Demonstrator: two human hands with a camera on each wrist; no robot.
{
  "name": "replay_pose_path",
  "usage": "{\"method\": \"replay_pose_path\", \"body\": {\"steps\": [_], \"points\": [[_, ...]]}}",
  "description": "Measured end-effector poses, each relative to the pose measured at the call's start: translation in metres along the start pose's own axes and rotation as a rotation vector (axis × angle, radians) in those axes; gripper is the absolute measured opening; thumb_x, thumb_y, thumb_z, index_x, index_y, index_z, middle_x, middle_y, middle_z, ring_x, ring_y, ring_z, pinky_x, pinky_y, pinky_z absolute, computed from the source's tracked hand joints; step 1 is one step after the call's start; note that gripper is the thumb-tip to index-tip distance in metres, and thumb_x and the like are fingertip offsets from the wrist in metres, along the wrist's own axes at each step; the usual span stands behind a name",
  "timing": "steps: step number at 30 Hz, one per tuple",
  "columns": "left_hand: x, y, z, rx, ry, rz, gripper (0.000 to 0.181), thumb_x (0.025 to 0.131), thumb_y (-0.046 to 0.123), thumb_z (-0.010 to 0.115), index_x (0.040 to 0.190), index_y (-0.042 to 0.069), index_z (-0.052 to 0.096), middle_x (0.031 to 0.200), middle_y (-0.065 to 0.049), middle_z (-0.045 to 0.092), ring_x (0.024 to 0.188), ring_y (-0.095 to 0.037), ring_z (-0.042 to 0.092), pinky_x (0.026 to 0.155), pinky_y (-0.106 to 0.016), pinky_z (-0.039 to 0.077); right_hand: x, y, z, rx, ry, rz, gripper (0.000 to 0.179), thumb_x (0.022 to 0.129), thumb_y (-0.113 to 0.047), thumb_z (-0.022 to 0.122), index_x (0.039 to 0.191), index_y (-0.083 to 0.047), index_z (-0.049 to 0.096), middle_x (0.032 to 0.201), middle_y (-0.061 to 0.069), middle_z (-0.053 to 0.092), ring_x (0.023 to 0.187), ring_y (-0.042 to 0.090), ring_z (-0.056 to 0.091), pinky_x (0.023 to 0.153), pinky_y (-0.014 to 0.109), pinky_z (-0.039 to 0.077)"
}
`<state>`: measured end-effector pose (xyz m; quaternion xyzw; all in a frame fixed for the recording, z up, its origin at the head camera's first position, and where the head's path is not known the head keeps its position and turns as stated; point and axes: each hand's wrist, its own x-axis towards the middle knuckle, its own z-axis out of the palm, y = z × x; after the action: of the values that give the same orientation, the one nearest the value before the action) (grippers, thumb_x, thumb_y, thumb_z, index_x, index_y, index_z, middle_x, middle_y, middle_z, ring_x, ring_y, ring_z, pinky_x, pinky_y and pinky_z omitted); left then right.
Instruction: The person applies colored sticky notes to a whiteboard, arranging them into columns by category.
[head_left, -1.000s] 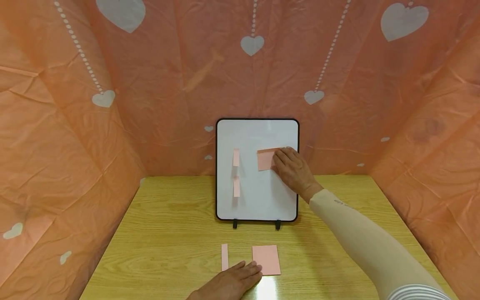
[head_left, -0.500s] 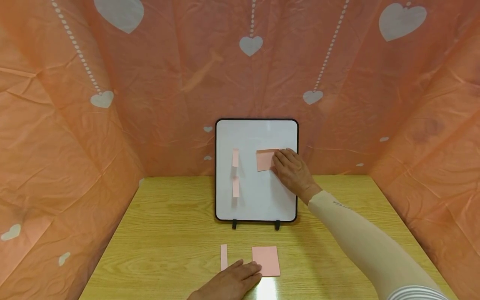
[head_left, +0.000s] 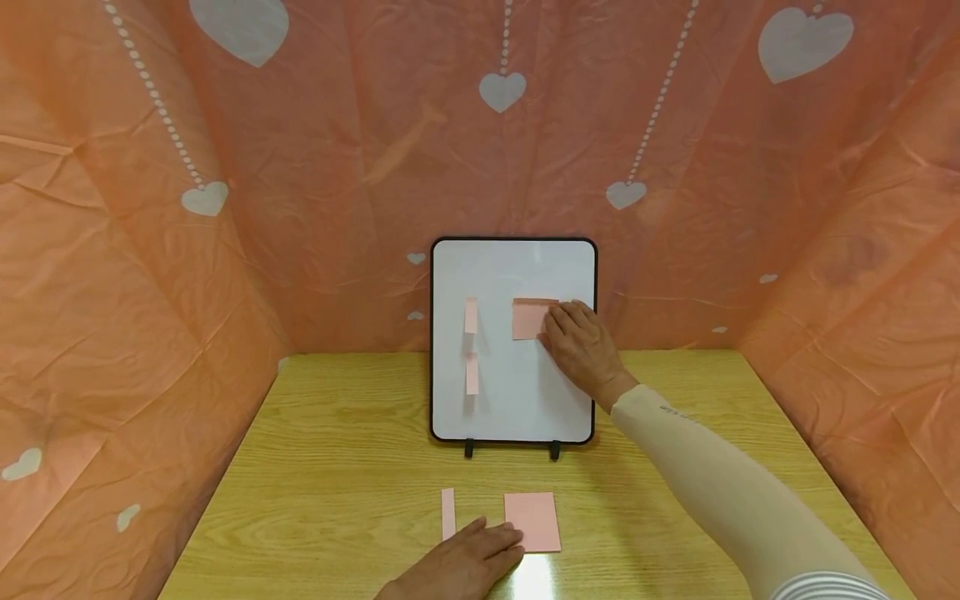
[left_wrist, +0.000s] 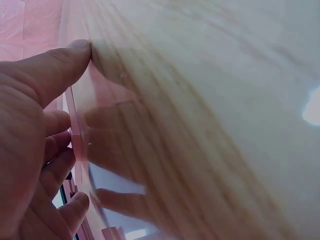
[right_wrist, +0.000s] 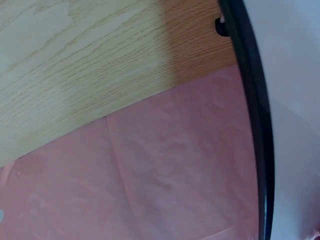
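In the head view a white board (head_left: 491, 417) with a black frame stands upright on the table. My right hand (head_left: 583, 346) grips the right side of a square pink sticky note (head_left: 528, 322) against the board's upper right; its fingertips are partly hidden. Two narrow pink paper strips hang at the board's left, an upper strip (head_left: 471, 317) and a lower strip (head_left: 472, 375). My left hand (head_left: 465, 560) lies flat on the table, fingertips touching the corner of a square pink sticky note pad (head_left: 534, 518). Beside it is a narrow pink strip (head_left: 447, 512), its lower end covered by the hand.
Two small black feet, a left foot (head_left: 468, 450) and a right foot (head_left: 555, 451), hold the board up on the wooden table (head_left: 337, 450). Orange-pink sheeting (head_left: 315, 167) with white hearts encloses the back and sides. The right wrist view shows the board's black edge (right_wrist: 255, 115).
The square sticky note has turned slightly, its top edge now nearly level rather than tilted. My right hand has shifted a little downward with it. The left hand has stayed in place.
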<state>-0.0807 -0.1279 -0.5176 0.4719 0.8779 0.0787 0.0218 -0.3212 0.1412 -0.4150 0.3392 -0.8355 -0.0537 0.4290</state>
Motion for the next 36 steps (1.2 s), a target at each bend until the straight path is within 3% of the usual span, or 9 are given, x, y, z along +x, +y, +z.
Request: {"method": "replay_pose_path", "body": {"steps": [5,10,19,24,27,31,36], "points": [[0.002,0.000,0.001,0.060,0.074,0.035,0.077,0.104,0.074,0.036,0.149,0.015,0.058,0.154,0.001,0.054,0.147,-0.018,0.049,0.119,-0.046,0.047,0.002,0.001,-0.001,-0.007,0.006,-0.008,0.035,0.099,-0.024,0.076,0.120,0.004,0.070,0.118,0.019,0.071,0.116,0.037,0.064,0.112,0.047,0.051],[0.007,-0.002,0.001,0.097,0.146,0.078,0.070,0.102,0.074,0.044,0.140,0.018,0.062,0.142,0.004,0.061,0.139,-0.017,0.055,0.117,-0.045,0.049,0.002,0.003,-0.001,-0.037,-0.039,-0.002,0.048,0.101,-0.029,0.073,0.135,0.003,0.065,0.132,0.020,0.068,0.128,0.037,0.061,0.118,0.048,0.046],[0.016,-0.006,-0.002,0.041,0.171,0.111,0.047,0.107,0.057,0.052,0.128,0.019,0.068,0.131,0.004,0.065,0.124,-0.008,0.061,0.109,-0.047,0.056,0.001,0.005,-0.004,-0.059,-0.200,0.039,0.059,0.107,-0.036,0.062,0.152,0.001,0.054,0.152,0.018,0.060,0.144,0.035,0.054,0.129,0.048,0.033],[0.020,-0.005,-0.008,0.062,0.196,0.065,0.035,0.106,0.042,0.063,0.131,0.018,0.067,0.136,0.003,0.065,0.131,-0.012,0.060,0.114,-0.046,0.052,0.003,0.005,-0.008,-0.054,-0.226,0.036,0.059,0.108,-0.036,0.059,0.153,0.001,0.053,0.153,0.018,0.058,0.146,0.035,0.051,0.129,0.048,0.032],[0.026,-0.006,-0.023,0.110,0.194,-0.030,0.040,0.107,0.035,0.061,0.141,0.014,0.064,0.147,0.000,0.062,0.142,-0.017,0.055,0.121,-0.043,0.046,0.003,0.005,-0.010,-0.045,-0.221,0.033,0.058,0.108,-0.036,0.059,0.152,0.001,0.054,0.152,0.019,0.059,0.145,0.036,0.051,0.129,0.049,0.032],[0.049,-0.013,-0.060,0.237,0.204,-0.160,0.050,0.110,0.035,0.055,0.154,0.010,0.055,0.159,-0.004,0.054,0.152,-0.021,0.045,0.127,-0.041,0.036,0.004,0.005,-0.010,-0.028,-0.212,0.038,0.059,0.107,-0.038,0.057,0.151,0.001,0.055,0.152,0.019,0.059,0.145,0.036,0.051,0.128,0.049,0.032],[0.086,-0.037,-0.111,0.396,0.282,-0.217,0.058,0.107,0.035,0.060,0.156,0.005,0.051,0.162,-0.011,0.050,0.154,-0.027,0.043,0.128,-0.043,0.034,0.005,0.002,-0.011,-0.039,-0.261,0.048,0.062,0.108,-0.042,0.051,0.153,0.001,0.052,0.154,0.018,0.057,0.146,0.035,0.048,0.129,0.049,0.030]]}}
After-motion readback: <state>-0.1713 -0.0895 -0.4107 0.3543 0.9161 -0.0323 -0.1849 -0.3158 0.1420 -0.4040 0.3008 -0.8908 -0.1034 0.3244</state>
